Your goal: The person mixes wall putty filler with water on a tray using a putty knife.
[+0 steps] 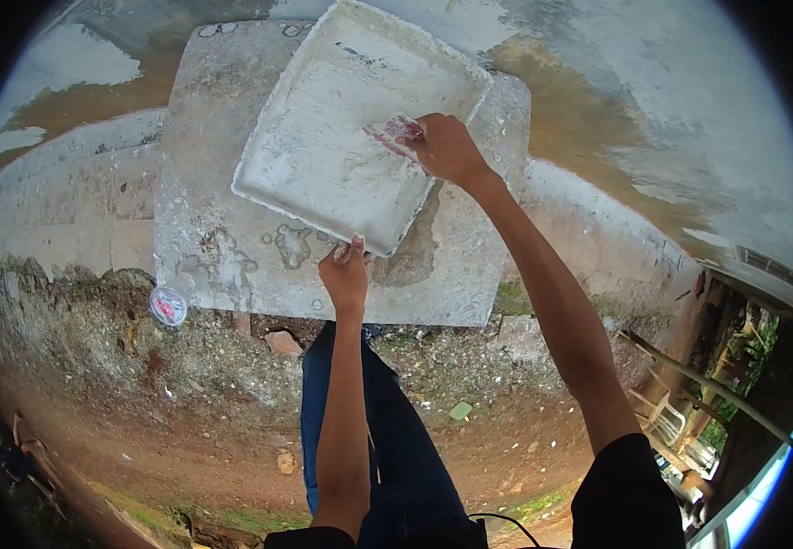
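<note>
A shallow rectangular tray (309,137), coated inside with whitish paste, lies tilted on a grey board (204,165). At its near corner, my left hand (345,274) grips the rim, thumb on top and fingers curled beneath. My right hand (451,151) is closed around a crumpled pink-and-white wad (398,133) smeared with paste. I cannot tell whether the wad is cloth or plastic. It sits over the right part of the tray floor, where streaks run through the paste.
A round clear tub (168,307) with something pink in it is by the board's near left corner. Under the board runs a concrete ledge (76,201) along a stained wall (643,91). Brick pieces (283,343) lie below, and a wooden pole (698,384) slants at right.
</note>
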`<act>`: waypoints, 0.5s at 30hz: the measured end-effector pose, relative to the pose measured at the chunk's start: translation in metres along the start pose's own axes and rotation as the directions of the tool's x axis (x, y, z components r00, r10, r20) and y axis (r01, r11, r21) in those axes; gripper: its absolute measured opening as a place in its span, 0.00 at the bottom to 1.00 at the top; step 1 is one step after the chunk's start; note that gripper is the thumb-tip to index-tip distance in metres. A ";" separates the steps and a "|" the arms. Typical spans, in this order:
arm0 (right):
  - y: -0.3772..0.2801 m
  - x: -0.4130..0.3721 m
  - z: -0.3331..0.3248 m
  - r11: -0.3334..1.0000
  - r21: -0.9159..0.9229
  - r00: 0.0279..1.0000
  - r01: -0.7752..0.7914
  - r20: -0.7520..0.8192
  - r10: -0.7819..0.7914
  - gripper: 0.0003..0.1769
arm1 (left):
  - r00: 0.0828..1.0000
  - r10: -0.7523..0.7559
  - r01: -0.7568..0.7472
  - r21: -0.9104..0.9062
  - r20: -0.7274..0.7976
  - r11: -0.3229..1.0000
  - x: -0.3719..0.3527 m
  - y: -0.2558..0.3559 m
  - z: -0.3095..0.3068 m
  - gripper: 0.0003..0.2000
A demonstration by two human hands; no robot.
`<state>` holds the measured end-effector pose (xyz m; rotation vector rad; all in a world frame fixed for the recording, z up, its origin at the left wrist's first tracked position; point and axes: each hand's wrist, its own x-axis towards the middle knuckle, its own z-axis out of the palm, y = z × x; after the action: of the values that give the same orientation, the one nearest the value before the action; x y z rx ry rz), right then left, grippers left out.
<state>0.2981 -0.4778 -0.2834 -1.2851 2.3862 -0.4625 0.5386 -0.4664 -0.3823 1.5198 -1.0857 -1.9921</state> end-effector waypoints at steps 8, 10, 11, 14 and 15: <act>-0.039 -0.065 0.034 0.992 -0.122 0.990 0.020 -0.133 -0.036 0.11 | 0.993 0.118 -0.115 0.099 -0.023 0.988 0.002 -0.005 -0.004 0.13; -0.053 -0.077 0.047 0.983 -0.182 0.984 0.014 -0.174 -0.046 0.14 | 0.996 0.085 -0.083 0.193 -0.006 0.978 -0.003 0.011 -0.003 0.13; -0.060 -0.083 0.053 0.970 -0.243 0.976 0.008 -0.207 -0.060 0.18 | 0.996 0.086 -0.088 0.224 0.020 0.970 -0.003 0.013 -0.005 0.13; -0.076 -0.095 0.065 0.977 -0.211 0.983 -0.017 -0.182 -0.022 0.21 | 0.994 0.104 -0.111 0.219 0.043 0.969 -0.002 0.019 -0.006 0.13; -0.078 -0.095 0.064 0.985 -0.170 0.978 -0.021 -0.210 -0.015 0.19 | 0.993 0.077 -0.096 0.212 0.093 0.973 -0.001 0.022 -0.007 0.14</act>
<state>0.4333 -0.4450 -0.2862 -1.3661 2.6543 -0.4179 0.5426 -0.4820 -0.3650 1.4749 -1.4192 -1.9462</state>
